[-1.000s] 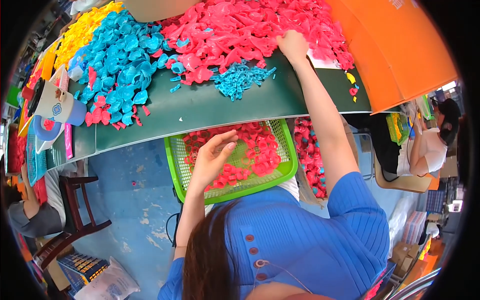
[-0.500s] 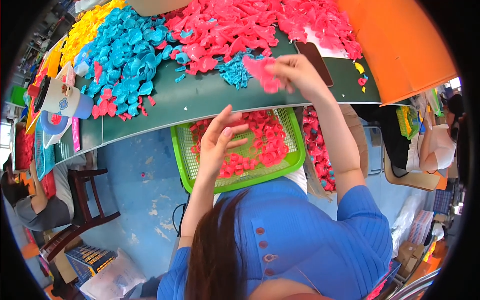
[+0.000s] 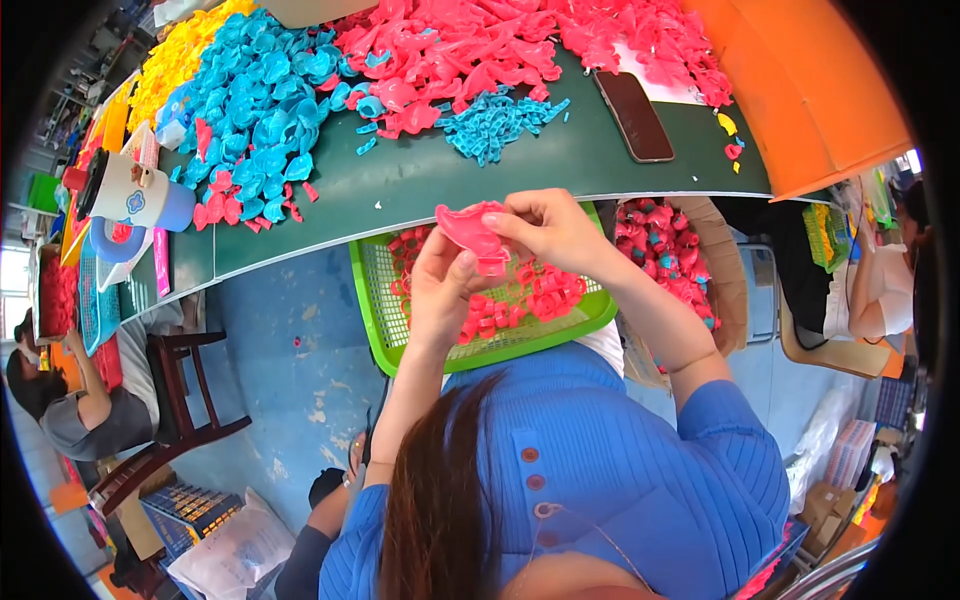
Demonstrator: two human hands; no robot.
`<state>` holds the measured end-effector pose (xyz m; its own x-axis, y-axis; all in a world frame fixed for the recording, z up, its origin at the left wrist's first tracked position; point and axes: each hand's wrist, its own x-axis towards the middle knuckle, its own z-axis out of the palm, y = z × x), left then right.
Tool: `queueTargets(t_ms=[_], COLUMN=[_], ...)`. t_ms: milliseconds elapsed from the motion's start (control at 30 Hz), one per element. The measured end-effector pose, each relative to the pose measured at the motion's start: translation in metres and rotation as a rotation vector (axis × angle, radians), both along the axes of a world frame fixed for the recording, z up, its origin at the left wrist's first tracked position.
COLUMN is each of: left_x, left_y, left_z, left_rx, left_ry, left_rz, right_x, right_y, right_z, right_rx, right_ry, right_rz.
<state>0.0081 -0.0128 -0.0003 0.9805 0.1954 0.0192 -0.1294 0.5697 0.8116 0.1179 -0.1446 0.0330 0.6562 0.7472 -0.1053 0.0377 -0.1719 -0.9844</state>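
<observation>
Between my two hands is a curved pink plastic piece, held above the near edge of the table. My right hand pinches its right side with thumb and fingertips. Around its lower left side close the fingers of my left hand. Below them, on my lap, sits a green basket with many small pink ring-like parts in it. A heap of similar pink pieces lies on the table beyond my hands, with a small pile of blue bits in front of it.
Blue cup-shaped pieces and yellow pieces are heaped at the left, near a white-and-blue mug. A phone and an orange bin are at the right. Beside the basket stands a carton of pink parts. People sit at both sides.
My right hand has come down and left from over the table, bringing the pink piece to my left hand. My left hand, spread before, now grips it too.
</observation>
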Motion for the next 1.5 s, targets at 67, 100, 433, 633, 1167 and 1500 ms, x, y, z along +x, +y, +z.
queueTargets(t_ms=[67, 100, 433, 633, 1167, 1500], left_x=[0.003, 0.005, 0.043, 0.039, -0.003, 0.012], left_y=[0.009, 0.018, 0.088, 0.094, 0.059, -0.005], left_z=[0.001, -0.002, 0.012, -0.003, 0.022, 0.004], left_rx=[-0.026, 0.019, 0.873, 1.041, 0.702, 0.092], left_ry=[0.027, 0.055, 0.314, 0.295, 0.026, 0.208], left_rz=[0.062, 0.13, 0.662, 0.724, 0.806, 0.097], right_x=[0.003, 0.005, 0.122, 0.241, 0.173, -0.012], right_y=[-0.003, -0.003, -0.042, -0.051, -0.056, 0.0], right_z=[0.0, 0.001, -0.02, -0.039, 0.024, -0.006], right_rx=[-0.062, -0.06, -0.199, -0.625, 0.462, 0.235], right_ry=[-0.087, -0.09, -0.791, -1.275, 0.418, 0.83], right_rz=[-0.044, -0.05, -0.585, -0.749, -0.345, 0.112])
